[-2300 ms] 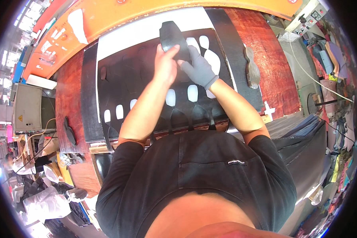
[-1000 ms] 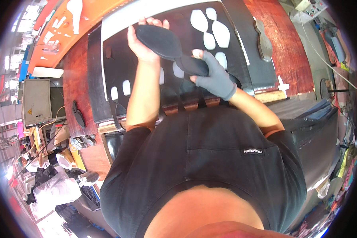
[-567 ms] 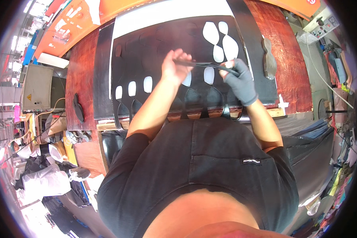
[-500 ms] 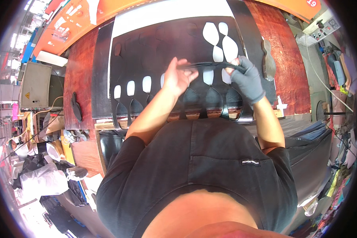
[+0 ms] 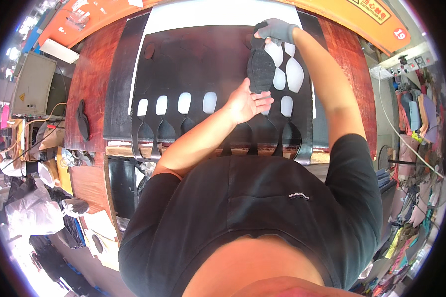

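My right hand (image 5: 276, 30), in a grey fingerless glove, grips the upper end of a black sole-shaped piece (image 5: 261, 72) at the far right of the work surface. Whether it is one layer or several cannot be told now. Just below its lower end, my bare left hand (image 5: 249, 104) is open, palm up with fingers apart; I cannot tell if it touches the piece. Both hands are over a black sheet (image 5: 198, 59) with sole-shaped cut-outs. White backing shows through several openings, such as the white cut-out (image 5: 295, 75) at the right and the row along the near side.
An orange machine beam (image 5: 327, 11) spans the far side. A dark sole-shaped block (image 5: 83, 120) lies on the reddish board (image 5: 91, 74) at left. A grey metal box (image 5: 33, 84) stands further left; a control panel (image 5: 406, 63) with knobs is at right.
My right hand has moved away from me, turning the black piece from edge-on and crosswise to lengthwise. The left hand has moved slightly right and nearer.
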A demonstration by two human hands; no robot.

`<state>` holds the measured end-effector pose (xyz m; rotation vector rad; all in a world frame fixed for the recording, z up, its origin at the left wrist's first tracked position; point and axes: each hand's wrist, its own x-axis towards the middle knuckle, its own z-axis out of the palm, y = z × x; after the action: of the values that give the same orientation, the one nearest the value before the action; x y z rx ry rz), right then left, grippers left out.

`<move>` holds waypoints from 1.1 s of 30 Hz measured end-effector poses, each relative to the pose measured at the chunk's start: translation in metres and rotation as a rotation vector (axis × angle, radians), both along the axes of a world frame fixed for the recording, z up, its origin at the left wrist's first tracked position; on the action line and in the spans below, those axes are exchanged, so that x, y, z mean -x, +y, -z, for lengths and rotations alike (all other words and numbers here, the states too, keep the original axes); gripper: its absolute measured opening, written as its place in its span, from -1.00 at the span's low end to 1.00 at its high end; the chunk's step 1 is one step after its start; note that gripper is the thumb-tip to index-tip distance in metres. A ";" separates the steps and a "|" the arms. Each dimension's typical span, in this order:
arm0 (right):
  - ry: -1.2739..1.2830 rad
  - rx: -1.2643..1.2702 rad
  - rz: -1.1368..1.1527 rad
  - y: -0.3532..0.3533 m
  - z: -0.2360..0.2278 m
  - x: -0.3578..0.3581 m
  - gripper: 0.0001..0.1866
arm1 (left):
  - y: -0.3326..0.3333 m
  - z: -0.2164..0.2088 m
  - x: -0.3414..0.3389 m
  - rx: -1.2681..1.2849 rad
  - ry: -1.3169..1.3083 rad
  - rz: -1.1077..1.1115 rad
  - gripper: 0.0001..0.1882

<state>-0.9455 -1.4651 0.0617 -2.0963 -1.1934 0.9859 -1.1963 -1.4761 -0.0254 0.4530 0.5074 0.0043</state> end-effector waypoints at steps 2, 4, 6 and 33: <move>-0.081 0.092 -0.051 0.021 0.011 -0.004 -0.67 | 0.004 0.001 -0.006 0.000 0.037 0.020 -0.34; -0.148 0.129 -0.027 0.032 0.022 -0.008 -0.55 | 0.008 0.001 -0.006 -0.057 0.022 0.135 -0.41; -0.162 0.133 0.061 0.035 0.035 -0.013 -0.43 | 0.011 0.002 0.005 -0.118 0.030 0.166 -0.48; 0.272 -0.544 0.773 -0.296 0.151 0.160 -0.69 | -0.060 0.051 0.077 -0.177 0.160 -0.063 -0.65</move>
<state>-1.1053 -1.7609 -0.0893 -1.6748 -0.3717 0.4795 -1.2737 -1.5364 -0.0769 0.6138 0.6818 0.0742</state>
